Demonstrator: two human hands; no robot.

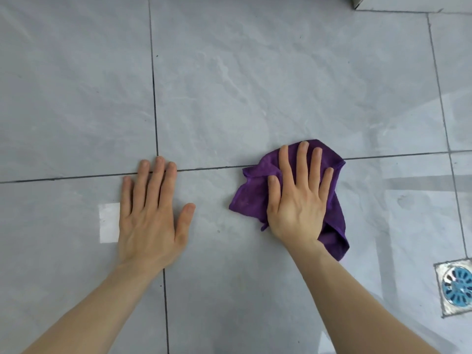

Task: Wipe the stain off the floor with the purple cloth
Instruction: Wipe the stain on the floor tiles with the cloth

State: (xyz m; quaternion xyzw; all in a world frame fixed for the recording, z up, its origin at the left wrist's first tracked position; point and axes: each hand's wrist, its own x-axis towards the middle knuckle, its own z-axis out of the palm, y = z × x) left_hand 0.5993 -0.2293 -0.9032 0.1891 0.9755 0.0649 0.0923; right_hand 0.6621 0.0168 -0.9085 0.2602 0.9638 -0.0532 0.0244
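A crumpled purple cloth (251, 194) lies on the grey tiled floor (255, 85), across a grout line right of centre. My right hand (297, 200) presses flat on top of it with fingers spread, holding it against the tile. My left hand (150, 213) rests palm down on the bare floor to the left, fingers apart and nothing in it. No distinct stain shows; only a tiny dark speck (218, 230) sits between the hands. Whatever lies under the cloth is hidden.
A square metal floor drain with a blue strainer (457, 287) sits at the right edge. A bright white rectangle (109, 222) shows on the tile beside my left hand. The base of a pale object (383, 2) stands at the top right.
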